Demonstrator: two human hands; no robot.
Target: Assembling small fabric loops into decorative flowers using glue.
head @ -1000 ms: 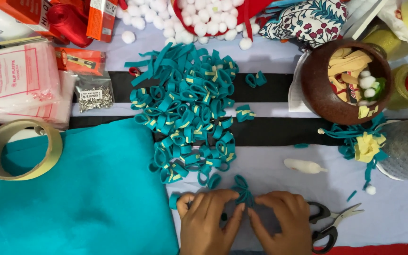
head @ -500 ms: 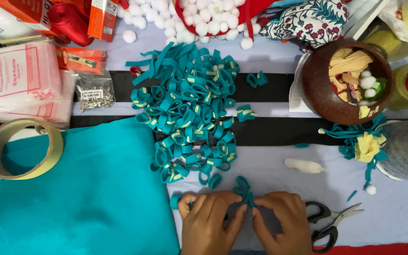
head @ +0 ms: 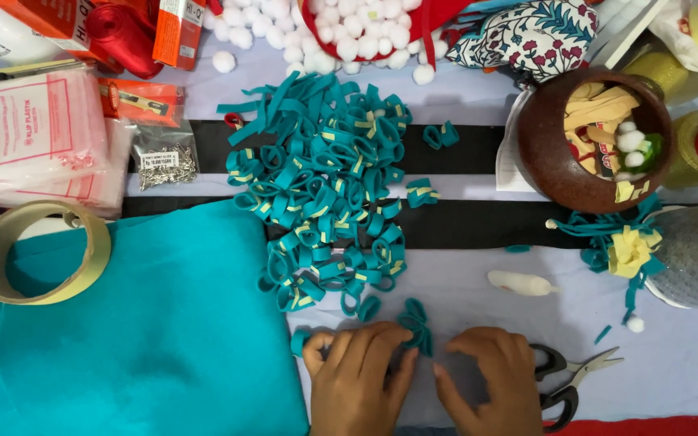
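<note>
Both hands rest low on the tabletop point(head: 478, 299), the left hand point(head: 357, 379) and right hand point(head: 490, 383) pinching a small bundle of folded teal felt loops point(head: 416, 323) between fingertips, seemingly to keep it gathered; the heap of teal felt loops point(head: 325, 194) lies just above, within reach.

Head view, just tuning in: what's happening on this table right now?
A person's left hand and right hand press together a small cluster of teal felt loops between their fingertips, low on the table. Above it lies a big pile of teal felt loops. A folded teal felt sheet with a tape roll on it lies to the left, and scissors lie beside the right hand.
</note>
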